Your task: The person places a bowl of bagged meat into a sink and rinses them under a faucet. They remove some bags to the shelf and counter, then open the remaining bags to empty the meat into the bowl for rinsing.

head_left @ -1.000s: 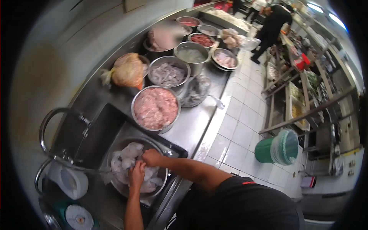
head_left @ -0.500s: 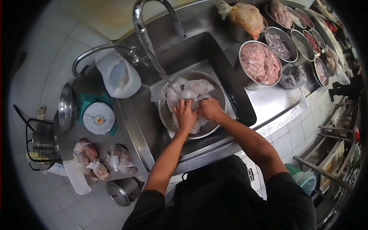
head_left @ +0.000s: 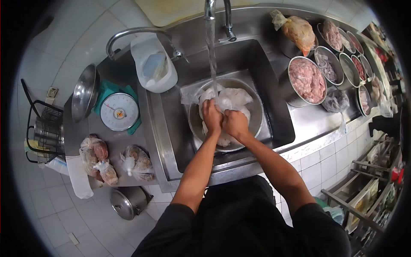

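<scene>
A round metal bowl [head_left: 258,118] stands in the sink with pale, whitish pieces that look like frozen meat in clear plastic bags [head_left: 233,96]. Water runs from the tap [head_left: 209,13] straight down onto them. Both hands are over the front half of the bowl, side by side. My left hand [head_left: 212,116] has its fingers curled on a clear plastic bag. My right hand [head_left: 235,123] is closed like a fist beside it, gripping the bag's plastic. The fingertips of both hands are mostly hidden. A loose flap of plastic [head_left: 191,96] hangs over the bowl's left rim.
Left of the sink are a white plastic jug [head_left: 160,79], a dial scale [head_left: 120,112], a metal bowl [head_left: 84,92] and bagged meat [head_left: 137,163]. On the right counter stand a pot of ground meat [head_left: 306,80], a bagged chicken [head_left: 297,32] and several metal containers. A lidded pot [head_left: 124,205] is below.
The head view has shifted, so the sink and counter sit differently in the picture. Both hands stay at the bagged pieces; my right hand has drawn slightly toward me, its fist more upright.
</scene>
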